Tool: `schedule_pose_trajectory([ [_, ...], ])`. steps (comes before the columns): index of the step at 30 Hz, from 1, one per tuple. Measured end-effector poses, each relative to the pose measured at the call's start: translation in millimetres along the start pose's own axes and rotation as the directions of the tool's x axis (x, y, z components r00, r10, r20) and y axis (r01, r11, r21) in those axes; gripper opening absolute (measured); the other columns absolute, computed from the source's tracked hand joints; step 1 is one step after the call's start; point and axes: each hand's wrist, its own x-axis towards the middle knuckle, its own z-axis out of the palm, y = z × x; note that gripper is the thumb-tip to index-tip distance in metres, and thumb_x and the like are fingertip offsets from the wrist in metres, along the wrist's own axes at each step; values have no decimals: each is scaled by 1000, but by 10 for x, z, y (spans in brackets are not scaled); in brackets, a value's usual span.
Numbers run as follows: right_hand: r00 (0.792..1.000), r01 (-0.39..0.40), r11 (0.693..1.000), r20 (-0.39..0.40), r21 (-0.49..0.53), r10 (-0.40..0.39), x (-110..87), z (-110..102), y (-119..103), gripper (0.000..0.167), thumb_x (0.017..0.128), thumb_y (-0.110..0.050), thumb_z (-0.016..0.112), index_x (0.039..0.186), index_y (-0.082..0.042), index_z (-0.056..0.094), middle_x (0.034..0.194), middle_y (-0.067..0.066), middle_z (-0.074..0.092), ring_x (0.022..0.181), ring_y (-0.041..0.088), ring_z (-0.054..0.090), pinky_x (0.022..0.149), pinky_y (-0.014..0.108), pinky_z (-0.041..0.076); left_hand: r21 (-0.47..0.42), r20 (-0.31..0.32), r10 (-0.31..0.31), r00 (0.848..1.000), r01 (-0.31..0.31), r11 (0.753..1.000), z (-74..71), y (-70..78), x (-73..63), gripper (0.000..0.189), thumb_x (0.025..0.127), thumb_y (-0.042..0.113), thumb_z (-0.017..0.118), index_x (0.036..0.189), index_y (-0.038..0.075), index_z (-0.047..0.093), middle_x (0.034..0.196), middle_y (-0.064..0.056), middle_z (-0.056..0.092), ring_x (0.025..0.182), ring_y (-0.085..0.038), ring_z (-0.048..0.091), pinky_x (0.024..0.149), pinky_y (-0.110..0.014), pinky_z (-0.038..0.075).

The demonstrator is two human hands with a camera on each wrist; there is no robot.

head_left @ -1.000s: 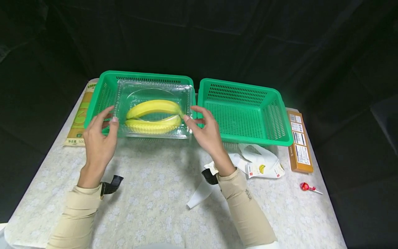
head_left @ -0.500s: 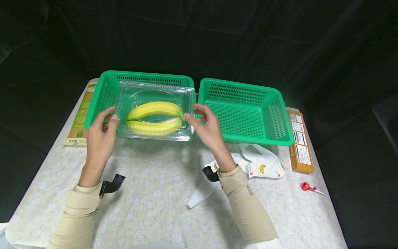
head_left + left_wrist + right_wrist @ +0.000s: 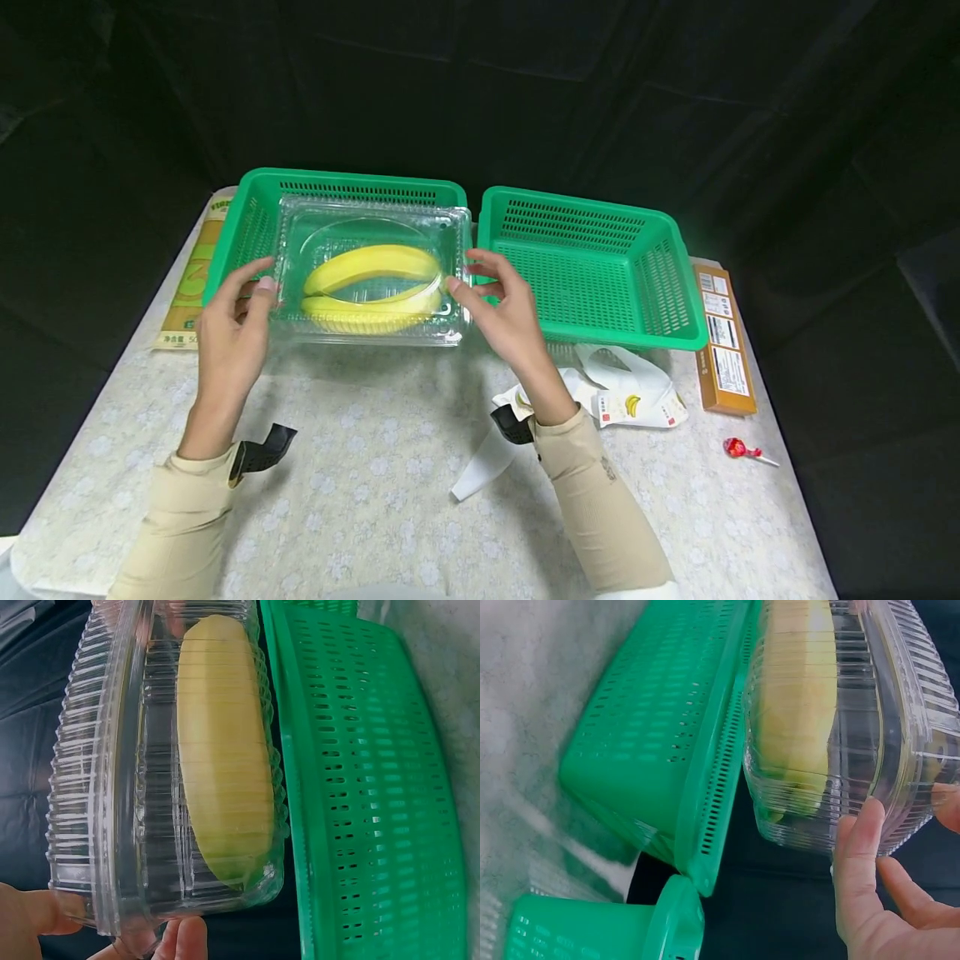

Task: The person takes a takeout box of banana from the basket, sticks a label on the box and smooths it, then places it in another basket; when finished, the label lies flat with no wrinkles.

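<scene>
A clear plastic clamshell box (image 3: 367,339) is held between both hands over the left green basket (image 3: 352,178). Inside it lie yellow bananas (image 3: 372,261), visible through the lid. My left hand (image 3: 231,343) grips the box's left end, thumb on top and fingers at the side. At the opposite end my right hand (image 3: 508,321) pinches the edge, its thumb on the lid. Both wrist views show the box raised above the basket's rim, with a banana (image 3: 225,742) against its ribbed wall. In the right wrist view the fingers (image 3: 859,859) press the box's side.
A second green basket (image 3: 562,287) stands to the right. White banana-printed packaging (image 3: 637,400) lies before it. An orange box (image 3: 723,350) and a red lollipop (image 3: 737,448) are farther right. A green-and-tan food packet (image 3: 183,304) lies partly behind the left basket.
The clamshell box has shifted slightly toward me, its front edge lower in the head view. Over the last half second my left hand moved a little left with it. Both hands keep their hold.
</scene>
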Motion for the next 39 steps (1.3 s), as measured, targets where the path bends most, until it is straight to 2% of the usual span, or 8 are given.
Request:
schedule_pose_trajectory([
  [5,1000,3,1000,-1,0,-3,-86,-30,-19,55,92,-29,73,143,-25,53,125,9,65,103,28,66,79,34,53,-5,-11,26,1000,-26,1000,-29,9,-74,36,106,28,50,137,19,63,105,-9,69,83,9,55,76,-15,41],
  [11,1000,-16,1000,5,0,16,-175,-65,-25,60,92,-31,73,146,-27,49,128,7,62,106,25,65,81,35,53,-17,-27,23,999,-24,1000,-45,41,-115,34,105,28,51,135,19,65,91,17,61,80,6,57,73,-14,42],
  [13,1000,-19,1000,12,-6,19,-196,-77,-26,60,92,-32,72,147,-27,48,130,7,61,108,25,64,82,36,53,-22,-26,20,999,-20,1000,-49,53,-124,34,105,29,51,134,19,65,88,22,59,79,4,57,72,-14,42],
  [18,999,-21,1000,42,-10,22,-248,-108,-21,58,93,-33,72,146,-29,49,132,7,60,110,26,63,83,38,54,-24,-14,13,1000,-13,1000,-61,52,-152,34,105,28,51,134,20,65,86,21,58,76,1,55,68,-18,40],
  [25,996,16,1000,91,15,-17,-349,-160,20,53,95,-25,70,144,-24,53,133,11,59,107,28,64,73,40,58,-64,17,-23,1000,24,998,-68,-13,-244,33,105,25,51,135,19,65,85,17,57,65,-6,45,60,-22,34],
  [33,993,29,999,111,33,-32,-447,-181,46,53,95,-19,69,145,-20,53,133,11,57,102,26,65,71,30,57,-96,-9,-26,1000,25,995,-56,-52,-312,31,102,15,56,130,17,68,88,18,59,77,-3,54,67,-15,41],
  [39,993,24,997,109,74,-32,-466,-160,81,45,101,-16,61,145,-14,52,131,15,57,94,14,64,68,29,59,-116,-29,-9,1000,6,993,-44,-86,-320,31,99,7,59,128,13,70,86,19,59,78,0,57,68,-13,43],
])
